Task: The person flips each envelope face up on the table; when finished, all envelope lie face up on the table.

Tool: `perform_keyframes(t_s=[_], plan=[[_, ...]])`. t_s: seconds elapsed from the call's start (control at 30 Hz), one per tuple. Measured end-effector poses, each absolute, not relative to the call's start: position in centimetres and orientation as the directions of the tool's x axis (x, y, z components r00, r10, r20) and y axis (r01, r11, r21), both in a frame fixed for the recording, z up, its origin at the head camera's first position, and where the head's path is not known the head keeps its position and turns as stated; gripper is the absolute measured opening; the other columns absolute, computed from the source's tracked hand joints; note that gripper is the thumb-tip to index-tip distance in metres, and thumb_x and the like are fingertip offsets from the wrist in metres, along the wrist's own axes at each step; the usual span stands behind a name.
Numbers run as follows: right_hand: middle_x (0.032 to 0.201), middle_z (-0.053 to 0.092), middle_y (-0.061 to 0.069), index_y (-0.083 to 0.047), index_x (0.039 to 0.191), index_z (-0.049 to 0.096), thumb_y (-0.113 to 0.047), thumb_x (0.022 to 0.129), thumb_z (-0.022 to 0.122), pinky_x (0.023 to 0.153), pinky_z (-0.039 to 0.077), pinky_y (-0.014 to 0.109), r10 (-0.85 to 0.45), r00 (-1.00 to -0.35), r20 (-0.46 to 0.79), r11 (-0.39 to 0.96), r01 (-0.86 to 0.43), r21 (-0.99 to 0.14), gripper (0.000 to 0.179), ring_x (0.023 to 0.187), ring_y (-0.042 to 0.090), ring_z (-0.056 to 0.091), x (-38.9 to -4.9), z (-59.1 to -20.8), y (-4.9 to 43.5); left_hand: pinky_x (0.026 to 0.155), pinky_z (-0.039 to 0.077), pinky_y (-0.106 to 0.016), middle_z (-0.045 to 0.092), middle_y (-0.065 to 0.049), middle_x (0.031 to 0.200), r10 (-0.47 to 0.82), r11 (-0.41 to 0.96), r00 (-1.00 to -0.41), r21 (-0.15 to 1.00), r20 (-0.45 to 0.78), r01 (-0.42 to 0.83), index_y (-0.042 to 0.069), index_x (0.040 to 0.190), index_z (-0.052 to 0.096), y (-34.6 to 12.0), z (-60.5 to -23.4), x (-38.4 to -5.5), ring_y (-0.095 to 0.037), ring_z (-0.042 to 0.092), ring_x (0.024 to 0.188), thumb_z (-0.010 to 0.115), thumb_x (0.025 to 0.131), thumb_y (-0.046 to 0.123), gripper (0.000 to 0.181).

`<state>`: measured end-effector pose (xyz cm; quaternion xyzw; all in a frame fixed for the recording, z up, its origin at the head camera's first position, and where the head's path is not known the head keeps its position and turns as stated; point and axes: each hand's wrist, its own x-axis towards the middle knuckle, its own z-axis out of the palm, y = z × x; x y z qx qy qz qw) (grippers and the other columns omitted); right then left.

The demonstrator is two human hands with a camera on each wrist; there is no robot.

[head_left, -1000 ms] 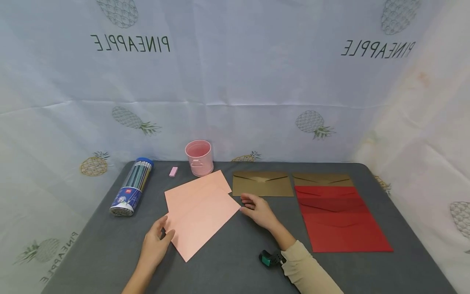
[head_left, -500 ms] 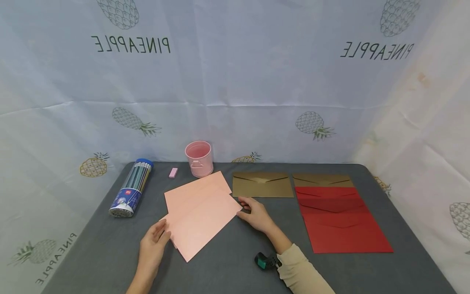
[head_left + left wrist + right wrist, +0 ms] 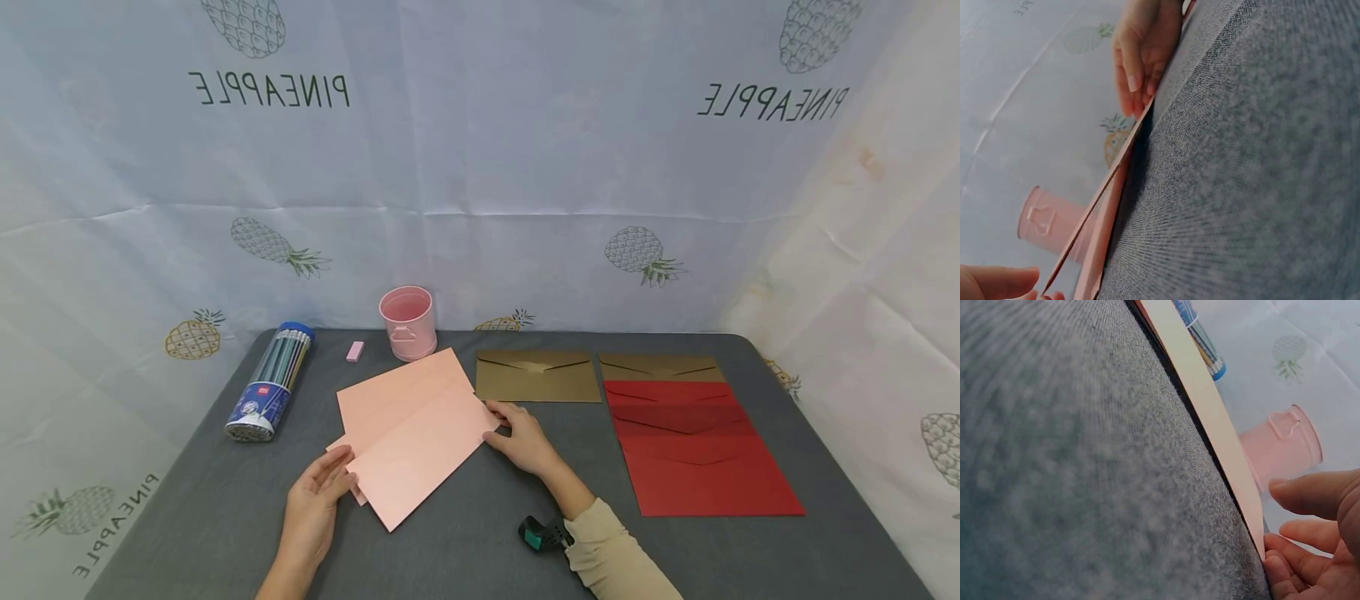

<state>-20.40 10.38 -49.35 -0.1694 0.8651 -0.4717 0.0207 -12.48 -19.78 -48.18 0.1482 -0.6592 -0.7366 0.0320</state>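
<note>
Several flat pink envelopes with no flap showing overlap on the grey table (image 3: 442, 550). The top pink envelope (image 3: 423, 454) is raised at its left end, as the left wrist view shows. My left hand (image 3: 311, 500) pinches that left corner, thumb above and fingertips below. Beneath lie a middle pink envelope (image 3: 371, 433), mostly covered, and a back pink envelope (image 3: 405, 379). My right hand (image 3: 525, 437) touches the stack's right corner with its fingertips. In the right wrist view its thumb (image 3: 1304, 492) stands apart from the paper. Parts of the left fingers are cut off in the left wrist view.
Gold envelopes (image 3: 538, 379) and overlapping red envelopes (image 3: 712, 479) lie to the right. A pink bucket (image 3: 408, 329), a pink eraser (image 3: 355, 351) and a tub of pencils (image 3: 266, 387) are at the back left. A dark strap (image 3: 542, 535) hangs by the right sleeve.
The top pink envelope has slid a little rightward over the others, baring a left corner of the middle one. My left hand moved slightly left and toward me, then stayed; my right hand barely shifted.
</note>
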Motion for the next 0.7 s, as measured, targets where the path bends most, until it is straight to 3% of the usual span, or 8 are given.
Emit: perform_keyframes(t_s=[0.1,0.23,0.47,0.7], plan=[[0.129,0.056,0.015,0.000,0.135,0.050,-0.014,0.089,0.064,0.097,0.045,0.045,-0.319,-0.938,0.136,0.463,-0.280,-0.841,0.050,0.115,0.029,0.054,-20.38,-49.49,10.39,0.085,0.048,-0.013,0.062,0.013,0.112,-0.188,-0.208,-0.973,0.974,-0.133,-0.093,-0.012,0.134,0.037,-19.96,-48.49,-12.31,0.003,0.057,0.107,0.057,0.086,-0.011,0.052],[0.126,0.056,0.017,0.001,0.134,0.050,-0.009,0.088,0.065,0.099,0.044,0.045,-0.321,-0.936,0.145,0.385,-0.268,-0.883,0.049,0.115,0.030,0.054,-20.44,-49.60,10.30,0.083,0.049,-0.014,0.067,0.010,0.113,-0.096,-0.287,-0.994,0.958,-0.060,-0.030,-0.013,0.132,0.040,-20.25,-48.99,-12.13,-0.001,0.061,0.107,0.056,0.087,-0.011,0.047],[0.124,0.053,0.019,0.004,0.134,0.048,0.001,0.084,0.066,0.098,0.045,0.043,-0.314,-0.942,0.116,0.267,-0.205,-0.942,0.053,0.114,0.032,0.053,-20.61,-49.66,10.31,0.080,0.051,-0.016,0.069,0.009,0.110,-0.097,-0.296,-0.993,0.955,-0.063,-0.032,0.001,0.121,0.057,-20.23,-49.13,-12.25,-0.002,0.063,0.104,0.057,0.088,-0.007,0.034],[0.125,0.054,0.016,-0.004,0.136,0.049,0.001,0.085,0.065,0.092,0.049,0.032,-0.371,-0.921,0.117,0.237,-0.216,-0.947,0.054,0.110,0.029,0.055,-20.69,-49.76,10.52,0.083,0.052,-0.017,0.070,0.003,0.110,-0.111,-0.433,-0.994,0.901,-0.009,0.041,-0.009,0.123,0.053,-20.31,-49.18,-12.29,-0.006,0.064,0.104,0.053,0.090,-0.011,0.034]])
